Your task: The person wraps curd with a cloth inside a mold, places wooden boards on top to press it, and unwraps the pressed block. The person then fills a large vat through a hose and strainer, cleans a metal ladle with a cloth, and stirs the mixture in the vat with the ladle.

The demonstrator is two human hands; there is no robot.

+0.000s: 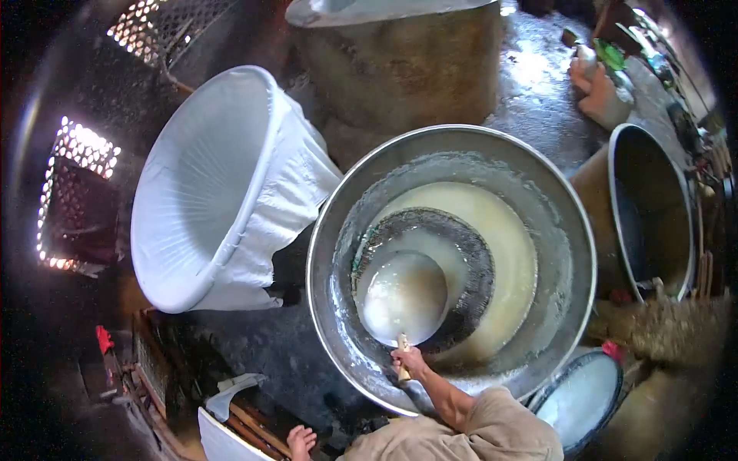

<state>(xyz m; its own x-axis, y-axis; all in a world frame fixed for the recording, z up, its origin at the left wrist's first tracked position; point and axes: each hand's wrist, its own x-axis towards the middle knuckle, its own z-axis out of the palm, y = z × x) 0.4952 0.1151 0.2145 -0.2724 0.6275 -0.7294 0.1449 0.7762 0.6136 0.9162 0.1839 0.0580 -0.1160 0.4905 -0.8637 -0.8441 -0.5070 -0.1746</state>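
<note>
My right hand is wrapped round the short wooden handle of a large round metal ladle. The ladle's bowl is inside a dark woven basket, which sits in a big metal vat. Pale yellowish liquid surrounds the basket in the vat, and cloudy liquid shows inside the basket too. Low at the bottom edge, my left hand holds nothing; its fingers are apart, near a white-surfaced container that is partly cut off.
A cloth-lined round tub leans left of the vat. Behind stands a large vat; another metal barrel is at right. A bucket of whitish liquid stands at lower right. Wooden pieces lie near my left hand.
</note>
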